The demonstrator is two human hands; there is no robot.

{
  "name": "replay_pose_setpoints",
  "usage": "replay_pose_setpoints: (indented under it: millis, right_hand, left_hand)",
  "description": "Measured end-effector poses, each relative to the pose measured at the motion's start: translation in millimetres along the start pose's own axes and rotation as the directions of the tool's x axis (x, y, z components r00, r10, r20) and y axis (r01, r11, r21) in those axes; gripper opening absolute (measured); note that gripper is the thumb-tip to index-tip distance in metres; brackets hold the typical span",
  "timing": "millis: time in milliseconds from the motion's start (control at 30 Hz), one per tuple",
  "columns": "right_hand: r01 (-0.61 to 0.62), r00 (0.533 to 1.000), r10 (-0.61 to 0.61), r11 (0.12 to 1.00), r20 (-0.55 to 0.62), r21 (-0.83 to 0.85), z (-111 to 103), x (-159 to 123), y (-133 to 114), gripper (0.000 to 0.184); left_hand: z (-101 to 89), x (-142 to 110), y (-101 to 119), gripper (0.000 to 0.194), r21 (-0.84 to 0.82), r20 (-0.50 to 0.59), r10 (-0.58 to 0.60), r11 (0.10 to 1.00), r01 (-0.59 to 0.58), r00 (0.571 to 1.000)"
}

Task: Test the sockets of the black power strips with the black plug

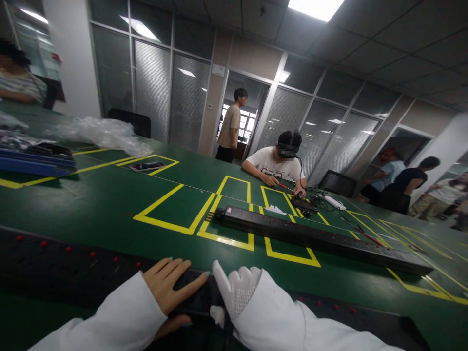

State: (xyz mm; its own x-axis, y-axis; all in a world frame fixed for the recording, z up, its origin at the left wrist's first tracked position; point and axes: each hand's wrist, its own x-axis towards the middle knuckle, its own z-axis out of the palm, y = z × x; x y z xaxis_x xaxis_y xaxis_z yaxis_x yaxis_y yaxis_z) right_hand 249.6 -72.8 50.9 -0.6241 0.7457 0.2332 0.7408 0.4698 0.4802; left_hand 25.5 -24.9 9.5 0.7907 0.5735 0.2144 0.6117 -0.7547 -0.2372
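A long black power strip with red dots lies across the near edge of the table, running under both my hands. Bare-fingered in a white sleeve, my left hand lies over the strip's middle. Its fingers reach across the top, and the thumb shows on the near side. Just right of it, my right hand wears a white glove with a dotted palm and closes over the same strip, index finger pointing forward. A second black power strip lies beyond the hands, touching neither.
Yellow tape outlines mark the green table. A phone, clear plastic wrap and a blue bar lie at left. Across the table a seated person handles cables and a small tool. Other people stand behind.
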Motion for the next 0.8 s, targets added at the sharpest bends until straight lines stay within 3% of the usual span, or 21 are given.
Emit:
replay_pose_setpoints:
  millis: [133,267,400,467,567,667,800]
  right_hand:
    - [0.073,0.996,-0.075,0.996,0.043,0.055,-10.2,-4.4,5.1,0.071]
    - [0.001,0.993,-0.008,0.998,0.119,0.057,2.1,-0.3,2.9,0.092]
    - [-0.070,0.998,0.070,0.997,0.006,0.028,17.9,4.5,-6.2,0.050]
    - [-0.100,0.994,0.101,0.994,-0.038,0.037,18.9,3.5,-7.3,0.046]
    - [-0.074,0.997,0.074,0.992,0.003,0.104,15.9,0.1,-5.7,0.050]
    - [-0.003,0.999,-0.005,0.985,0.045,0.172,20.4,3.0,-10.7,0.057]
    - [0.082,0.985,-0.114,0.970,0.130,0.231,49.3,19.4,-32.9,0.073]
  left_hand:
    - [-5.9,-0.4,-1.8,0.077,-0.018,0.001,-0.008,1.000,0.008,1.000]
    - [-5.6,2.6,0.6,0.079,-0.027,-0.019,-0.006,1.000,0.005,1.000]
    - [-0.6,14.6,13.8,0.069,0.006,-0.041,0.022,1.000,-0.022,0.999]
    - [2.8,22.4,22.1,0.061,0.008,-0.039,0.032,0.999,-0.031,0.999]
    - [8.4,31.3,30.0,0.054,-0.004,-0.041,0.032,0.999,-0.032,0.999]
    - [15.1,34.4,30.4,0.068,-0.035,-0.030,0.065,0.997,-0.066,0.997]
    - [24.3,33.5,25.7,0.093,-0.046,-0.010,0.092,0.995,-0.092,0.996]
